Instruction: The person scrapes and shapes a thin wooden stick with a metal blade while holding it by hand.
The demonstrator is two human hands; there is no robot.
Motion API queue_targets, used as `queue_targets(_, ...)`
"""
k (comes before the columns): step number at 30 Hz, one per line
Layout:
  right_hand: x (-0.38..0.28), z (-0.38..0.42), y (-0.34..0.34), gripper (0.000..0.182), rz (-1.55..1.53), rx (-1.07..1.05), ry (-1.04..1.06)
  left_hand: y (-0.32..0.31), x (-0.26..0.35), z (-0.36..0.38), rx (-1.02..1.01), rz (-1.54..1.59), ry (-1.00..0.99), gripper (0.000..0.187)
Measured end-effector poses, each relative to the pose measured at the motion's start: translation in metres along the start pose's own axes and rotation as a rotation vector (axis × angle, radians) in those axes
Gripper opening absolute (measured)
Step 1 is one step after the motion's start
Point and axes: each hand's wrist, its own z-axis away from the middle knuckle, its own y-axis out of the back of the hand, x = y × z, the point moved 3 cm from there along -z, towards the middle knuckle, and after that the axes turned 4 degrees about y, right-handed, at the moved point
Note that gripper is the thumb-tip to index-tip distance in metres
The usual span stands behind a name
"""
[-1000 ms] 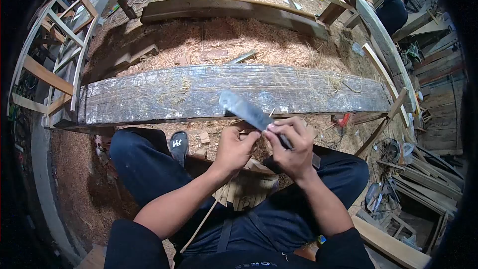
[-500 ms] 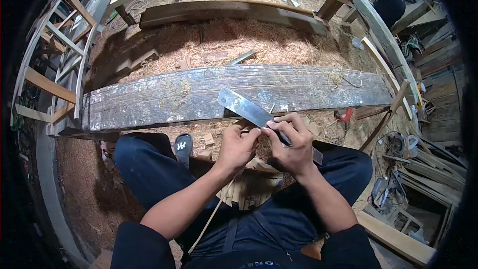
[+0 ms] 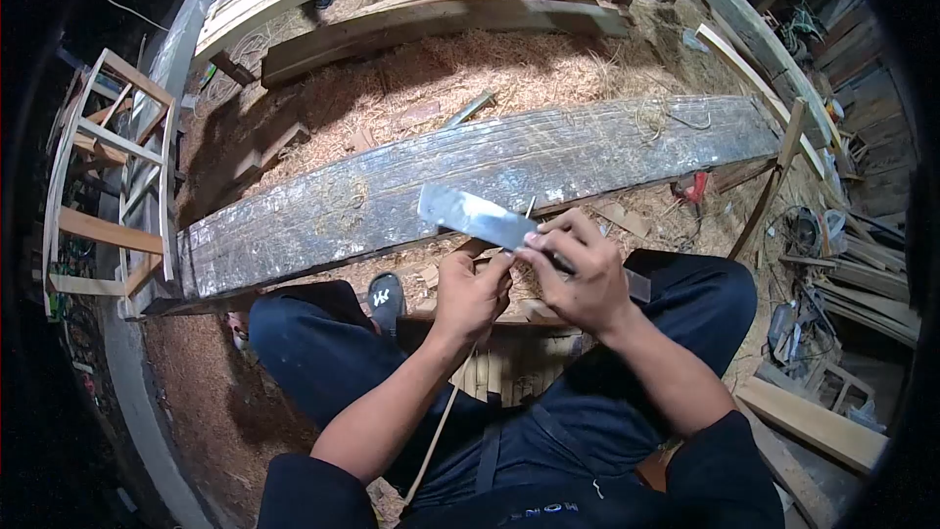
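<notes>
My right hand (image 3: 587,279) is closed round a flat, broad-bladed metal knife (image 3: 470,217). Its shiny blade points up and left, and part of its dark handle shows behind the fingers. Close beside it, my left hand (image 3: 465,292) pinches a thin pale cane-like strip (image 3: 437,436). The strip trails down from that hand toward my lap, and a short end sticks up by the blade. Thumbs and fingertips of both hands almost meet where the blade and strip cross; the exact contact is hidden.
A worn plank (image 3: 392,191) lies across in front of my knees. Wood shavings (image 3: 480,64) cover the ground beyond. A wooden frame (image 3: 117,162) stands at left. A red-handled tool (image 3: 694,186) is near the plank's right, with scrap wood (image 3: 862,299) farther right.
The view has shifted and turned slightly. The blade has tilted, its face now catching more light, and my right hand has turned a little. Both hands keep their hold.
</notes>
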Motion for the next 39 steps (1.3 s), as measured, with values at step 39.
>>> queue_targets(39,0.014,-0.006,0.001,0.015,0.099,0.056,-0.036,-0.008,0.002,0.004,-0.014,0.140,0.025,0.016)
